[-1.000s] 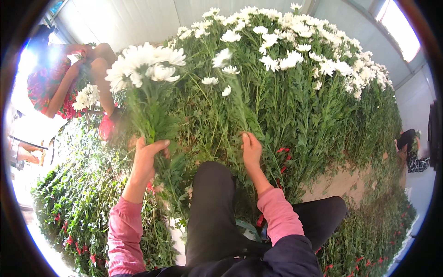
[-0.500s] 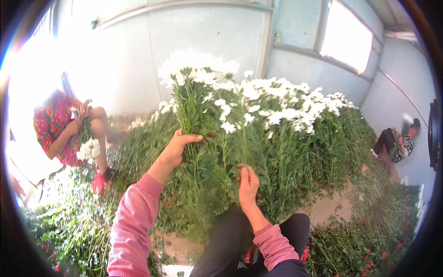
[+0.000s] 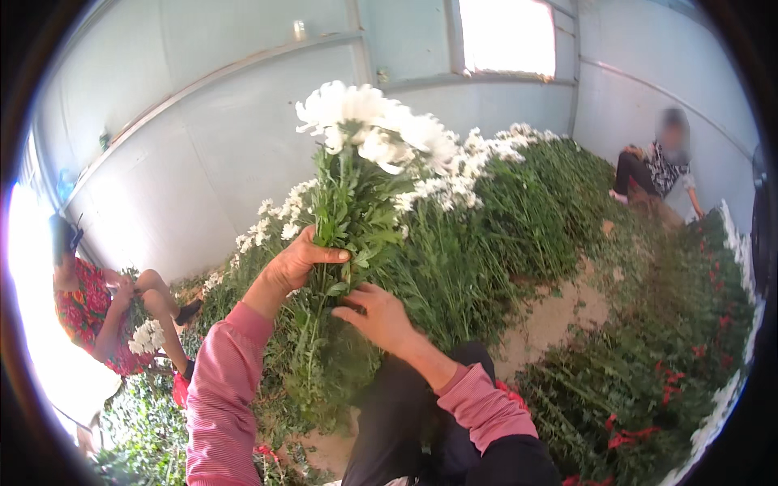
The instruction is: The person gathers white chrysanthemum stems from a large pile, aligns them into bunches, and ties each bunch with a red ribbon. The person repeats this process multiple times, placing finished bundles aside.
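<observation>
My left hand (image 3: 301, 257) is closed round the upper stems of an upright bunch of white chrysanthemums (image 3: 348, 113), its thumb lying across the front. The large white heads stand well above the fist, with green leaves (image 3: 344, 194) between. Just under it, my right hand (image 3: 381, 316) closes on the lower stems from the right, fingertips partly hidden among leaves. Beyond the bunch lies a long heap of cut white chrysanthemums (image 3: 462, 235), heads toward the wall.
A person in a flowered top (image 3: 89, 312) sits at the left holding white flowers. Another person (image 3: 660, 162) sits in the far right corner. Bundles with red ties (image 3: 640, 405) lie at the right. Loose leaves (image 3: 146, 437) cover the floor at the left.
My right hand has moved left and up to the stems below my left hand, bringing a stem to the bunch. The view has turned to the right. The person at the right has lowered an arm.
</observation>
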### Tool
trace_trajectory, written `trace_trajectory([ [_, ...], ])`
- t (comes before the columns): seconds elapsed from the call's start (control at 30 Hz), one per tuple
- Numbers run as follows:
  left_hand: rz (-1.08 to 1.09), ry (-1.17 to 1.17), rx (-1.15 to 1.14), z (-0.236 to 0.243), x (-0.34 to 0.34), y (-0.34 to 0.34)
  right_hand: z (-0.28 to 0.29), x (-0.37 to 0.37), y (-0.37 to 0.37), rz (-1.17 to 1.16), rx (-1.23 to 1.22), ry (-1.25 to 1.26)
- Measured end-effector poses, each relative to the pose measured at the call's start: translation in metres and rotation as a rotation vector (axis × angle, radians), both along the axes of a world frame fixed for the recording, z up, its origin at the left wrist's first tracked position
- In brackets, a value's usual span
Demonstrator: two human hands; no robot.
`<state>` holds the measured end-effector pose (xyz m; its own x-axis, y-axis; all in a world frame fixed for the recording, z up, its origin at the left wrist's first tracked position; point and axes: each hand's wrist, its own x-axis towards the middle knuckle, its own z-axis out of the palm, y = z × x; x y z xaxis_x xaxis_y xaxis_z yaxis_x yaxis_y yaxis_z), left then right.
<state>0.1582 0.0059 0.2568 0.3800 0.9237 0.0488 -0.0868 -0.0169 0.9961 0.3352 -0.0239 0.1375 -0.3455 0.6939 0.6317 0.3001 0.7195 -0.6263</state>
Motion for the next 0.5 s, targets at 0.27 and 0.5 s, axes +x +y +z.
trace_trajectory([
  [0.27, -0.114, 0.437, -0.191, -0.042, 0.049, -0.045, -0.028, 0.106, -0.007, 0.398, -0.672, 1.051],
  [0.5, -0.111, 0.449, -0.319, -0.099, 0.059, -0.055, -0.064, 0.118, -0.069, 0.259, -0.763, 1.133],
])
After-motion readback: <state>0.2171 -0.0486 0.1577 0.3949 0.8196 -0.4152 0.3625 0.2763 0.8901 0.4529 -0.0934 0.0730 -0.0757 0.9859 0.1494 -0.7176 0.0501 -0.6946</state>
